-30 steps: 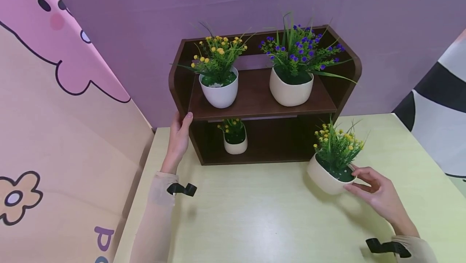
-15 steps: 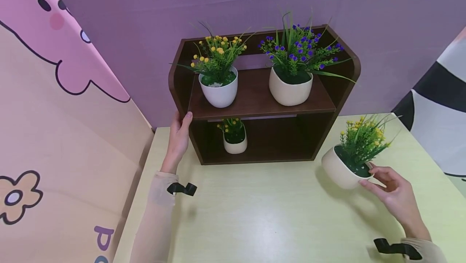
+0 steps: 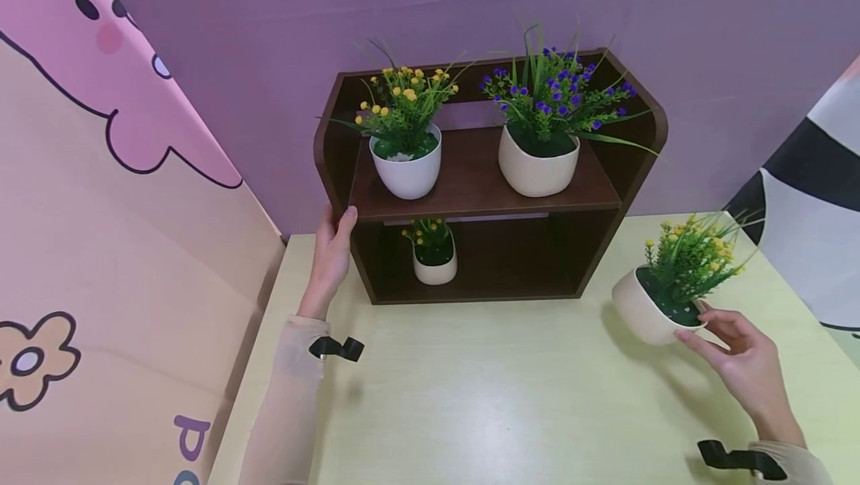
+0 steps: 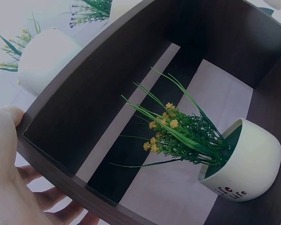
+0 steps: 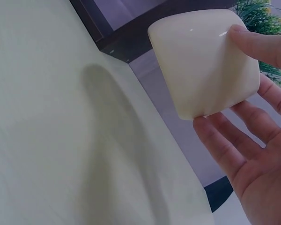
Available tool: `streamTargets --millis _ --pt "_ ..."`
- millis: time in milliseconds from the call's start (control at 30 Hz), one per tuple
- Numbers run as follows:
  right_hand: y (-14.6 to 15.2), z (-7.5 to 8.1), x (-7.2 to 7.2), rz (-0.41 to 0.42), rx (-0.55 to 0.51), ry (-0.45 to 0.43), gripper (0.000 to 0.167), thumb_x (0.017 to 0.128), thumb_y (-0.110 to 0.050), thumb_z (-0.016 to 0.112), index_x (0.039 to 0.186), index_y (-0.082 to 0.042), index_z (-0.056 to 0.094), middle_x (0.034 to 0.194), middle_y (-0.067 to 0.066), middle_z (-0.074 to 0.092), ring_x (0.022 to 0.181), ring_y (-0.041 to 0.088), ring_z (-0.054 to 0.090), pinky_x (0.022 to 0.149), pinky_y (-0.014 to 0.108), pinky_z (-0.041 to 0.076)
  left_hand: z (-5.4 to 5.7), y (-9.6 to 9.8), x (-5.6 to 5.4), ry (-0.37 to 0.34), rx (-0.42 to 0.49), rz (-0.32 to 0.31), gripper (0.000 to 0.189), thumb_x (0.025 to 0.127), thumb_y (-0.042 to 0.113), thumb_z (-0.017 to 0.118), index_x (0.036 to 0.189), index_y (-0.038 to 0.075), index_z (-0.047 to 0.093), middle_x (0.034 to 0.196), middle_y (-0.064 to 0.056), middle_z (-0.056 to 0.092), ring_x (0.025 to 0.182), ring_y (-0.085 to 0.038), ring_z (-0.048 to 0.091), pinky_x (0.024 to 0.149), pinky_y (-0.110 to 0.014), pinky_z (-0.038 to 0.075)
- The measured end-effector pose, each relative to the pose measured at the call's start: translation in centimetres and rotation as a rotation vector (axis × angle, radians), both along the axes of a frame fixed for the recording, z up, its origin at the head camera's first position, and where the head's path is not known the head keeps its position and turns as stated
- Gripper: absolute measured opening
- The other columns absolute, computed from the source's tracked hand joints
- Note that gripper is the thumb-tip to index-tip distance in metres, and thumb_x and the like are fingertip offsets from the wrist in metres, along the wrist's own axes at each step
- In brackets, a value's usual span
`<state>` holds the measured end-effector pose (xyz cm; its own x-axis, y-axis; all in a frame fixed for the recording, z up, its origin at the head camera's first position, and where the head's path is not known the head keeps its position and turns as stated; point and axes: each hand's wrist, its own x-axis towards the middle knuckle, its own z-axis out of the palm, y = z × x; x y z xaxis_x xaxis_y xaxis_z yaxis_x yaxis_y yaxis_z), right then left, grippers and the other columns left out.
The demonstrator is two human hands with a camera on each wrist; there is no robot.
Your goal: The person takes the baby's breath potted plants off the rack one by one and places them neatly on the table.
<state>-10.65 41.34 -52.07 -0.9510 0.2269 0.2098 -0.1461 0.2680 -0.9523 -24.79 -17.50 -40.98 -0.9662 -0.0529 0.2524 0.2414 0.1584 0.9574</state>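
My right hand (image 3: 749, 362) pinches the rim of a cream pot of yellow flowers (image 3: 655, 310), thumb in front and fingers behind. The pot tilts above the table, right of a dark brown two-tier shelf (image 3: 497, 295); in the right wrist view the cream pot (image 5: 206, 63) shows its smooth side. My left hand (image 3: 329, 261) grips the shelf's left side panel; the left wrist view has the thumb over the panel edge. On the upper tier stand a white pot of yellow flowers (image 3: 407, 171) and a cream pot of purple flowers (image 3: 537, 168).
A small cream pot with yellow flowers (image 3: 435, 268) stands at the left of the lower tier. The shelf is on a pale wooden table (image 3: 470, 388) against a purple backdrop (image 3: 255, 60). A printed pink-and-cream panel (image 3: 134, 261) borders the left side.
My right hand has carried the cream pot of yellow flowers to the right, away from the shelf's lower right corner. The left hand keeps its hold on the side panel.
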Motion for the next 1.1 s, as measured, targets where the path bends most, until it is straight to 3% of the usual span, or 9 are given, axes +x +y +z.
streamTargets --millis 367,700,900,1100 --pt "1.9 -0.9 0.3 -0.084 0.141 -0.121 0.031 0.092 -0.003 0.081 0.119 -0.013 0.068 0.126 -0.039 0.06 0.106 -0.025 0.058 0.08 0.001 0.05 0.1 0.0 0.1 -0.007 -0.007 -0.003 0.053 0.114 0.033 0.045 0.156 0.002 0.039 0.158 -0.019 0.047 0.153 -0.032 0.041 0.132 -0.051 0.027" --pt "3.3 -1.8 1.0 -0.136 0.143 -0.145 0.032 0.091 -0.004 0.082 0.119 -0.014 0.07 0.123 -0.045 0.061 0.103 -0.028 0.059 0.081 -0.002 0.045 -0.1 0.0 -0.1 -0.005 0.0 0.002 0.053 0.114 0.033 0.045 0.157 0.002 0.039 0.159 -0.019 0.047 0.153 -0.032 0.041 0.132 -0.051 0.028" --pt "4.1 -1.8 1.5 -0.152 0.068 -0.133 0.032 0.09 0.0 0.082 0.115 -0.014 0.071 0.12 -0.042 0.065 0.102 -0.025 0.062 0.078 0.0 0.049 0.0 0.1 -0.2 0.001 0.009 0.001 0.054 0.114 0.033 0.046 0.156 0.001 0.04 0.158 -0.019 0.048 0.152 -0.031 0.042 0.131 -0.05 0.029" --pt "4.9 -1.9 1.6 -0.192 0.136 -0.157 0.031 0.091 -0.009 0.084 0.118 -0.016 0.07 0.123 -0.047 0.06 0.1 -0.03 0.058 0.081 -0.003 0.04 -0.1 0.0 -0.2 0.004 0.011 0.01 0.051 0.114 0.031 0.046 0.154 0.0 0.041 0.155 -0.02 0.049 0.15 -0.031 0.043 0.13 -0.05 0.03"
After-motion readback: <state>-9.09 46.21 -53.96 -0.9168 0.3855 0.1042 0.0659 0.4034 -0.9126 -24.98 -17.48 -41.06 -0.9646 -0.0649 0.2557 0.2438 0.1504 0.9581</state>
